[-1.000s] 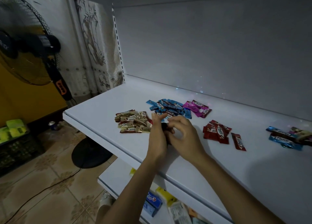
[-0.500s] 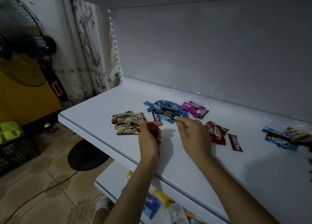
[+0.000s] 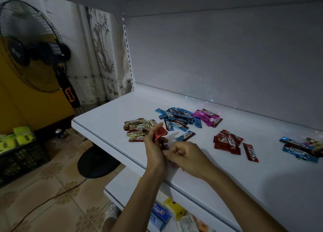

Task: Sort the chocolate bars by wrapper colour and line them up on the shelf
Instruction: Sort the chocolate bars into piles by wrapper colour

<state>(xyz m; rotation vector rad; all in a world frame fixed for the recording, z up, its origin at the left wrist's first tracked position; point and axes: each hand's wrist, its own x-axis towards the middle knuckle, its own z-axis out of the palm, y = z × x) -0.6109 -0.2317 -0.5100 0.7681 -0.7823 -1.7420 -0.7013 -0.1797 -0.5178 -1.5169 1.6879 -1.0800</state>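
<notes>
White shelf (image 3: 120, 109) carries gold pile (image 3: 138, 127), blue pile (image 3: 176, 117), pink pile (image 3: 207, 117), red pile (image 3: 227, 141); fan (image 3: 26, 48) stands left. Left grip (image 3: 154, 149) pinches red bar (image 3: 160, 133) near the front edge; right grip (image 3: 187, 155) curls beside it, contents unclear.

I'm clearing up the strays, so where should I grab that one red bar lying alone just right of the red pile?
Pinch the lone red bar across its narrow width at mid-length, coming down from above. It lies flat on the shelf with bare surface along both long edges; the red pile sits close on its left, so keep the pinch narrow.
</notes>
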